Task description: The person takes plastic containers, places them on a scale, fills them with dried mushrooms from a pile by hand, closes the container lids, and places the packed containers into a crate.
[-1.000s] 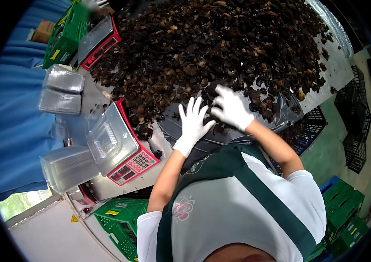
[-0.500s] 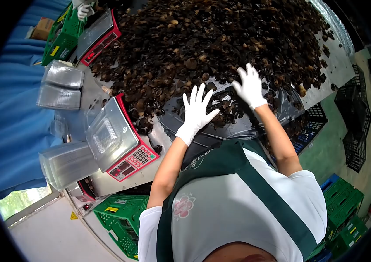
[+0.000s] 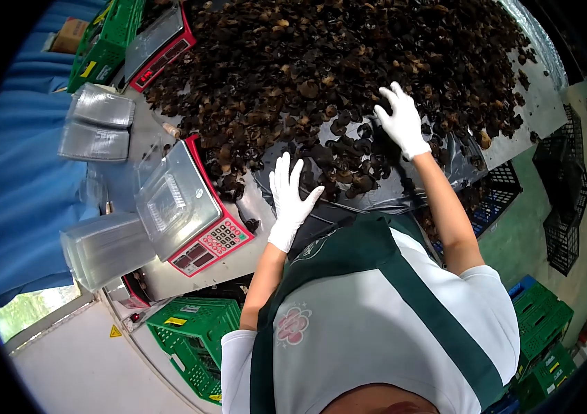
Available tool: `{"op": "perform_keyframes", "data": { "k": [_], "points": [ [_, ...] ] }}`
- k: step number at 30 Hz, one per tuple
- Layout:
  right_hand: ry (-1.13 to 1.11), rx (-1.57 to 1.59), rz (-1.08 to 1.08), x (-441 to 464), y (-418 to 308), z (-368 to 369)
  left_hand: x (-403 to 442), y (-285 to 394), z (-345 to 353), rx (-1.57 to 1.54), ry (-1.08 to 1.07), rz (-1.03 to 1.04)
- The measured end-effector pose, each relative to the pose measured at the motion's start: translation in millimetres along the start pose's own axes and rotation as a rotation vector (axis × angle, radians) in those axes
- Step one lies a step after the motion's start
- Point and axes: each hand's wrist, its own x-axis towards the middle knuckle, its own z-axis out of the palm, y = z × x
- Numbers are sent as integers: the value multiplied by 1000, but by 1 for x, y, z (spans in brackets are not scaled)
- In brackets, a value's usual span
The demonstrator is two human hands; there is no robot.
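Note:
A wide heap of dark brown wood ear mushrooms (image 3: pixel 349 65) covers the table. My left hand (image 3: pixel 293 203), in a white glove, lies over the black plastic sheet (image 3: pixel 314 224) at the heap's near edge. Its fingers are stretched out, holding nothing. Also gloved in white, my right hand (image 3: pixel 402 124) reaches to the near side of the heap with fingers spread and nothing in them. Between the two hands sits a small loose group of mushrooms (image 3: pixel 352 162) on the sheet. Whether the right fingertips touch the mushrooms I cannot tell.
To the left stands a red scale (image 3: pixel 221 238) with a clear plastic container (image 3: pixel 169 203) on its pan. Stacked clear containers (image 3: pixel 110 248) are beside it. A second scale (image 3: pixel 162 58) and a green crate (image 3: pixel 110 45) stand farther back. A black crate (image 3: pixel 494 196) is below the table's right side.
My left hand has moved left and slightly down, away from the small mushroom group. My right hand has shifted a little up and right. The co-worker's gloved hand at top left has left view.

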Motion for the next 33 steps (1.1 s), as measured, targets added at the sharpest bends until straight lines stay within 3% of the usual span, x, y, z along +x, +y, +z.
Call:
{"op": "perform_keyframes", "data": {
  "k": [2, 4, 5, 6, 8, 10, 12, 15, 19, 21, 24, 26, 28, 33],
  "points": [
    [39, -83, -44, 6, 6, 18, 9, 7, 3, 87, -23, -122],
    [-151, -199, -119, 3, -13, 23, 14, 7, 6, 109, -44, -147],
    [-324, -97, -140, -4, -26, 19, 15, 8, 9, 133, -59, -157],
    [-339, -133, -240, -23, -30, 25, 14, 8, 10, 156, -76, -166],
    [-346, 148, -302, -46, -31, 26, 9, 7, 8, 170, -125, -132],
    [-318, 337, -109, -54, -34, -3, -2, 5, 5, 127, -92, -123],
    [-160, 195, -115, -59, -20, -20, -7, 5, 4, 84, -25, -107],
    [-262, 170, 5, -72, -17, -37, 12, 24, -4, 110, -45, -21],
    [-292, 25, -343, -95, -34, -23, 44, 46, 11, 129, -113, 149],
    [-430, 67, -409, -107, -48, -23, 52, 36, 23, 227, -132, 159],
    [-511, 52, -491, -123, -43, -23, 51, 4, 25, 228, 81, 158],
    [-552, 74, -473, -122, -34, -34, 40, -9, 17, 237, 144, 80],
    [-506, 81, -418, -116, -30, -48, 26, -12, -1, 181, 68, -9],
    [-293, 14, -154, -102, -14, -52, -7, -24, -2, -46, 49, -78]
  ]
}}
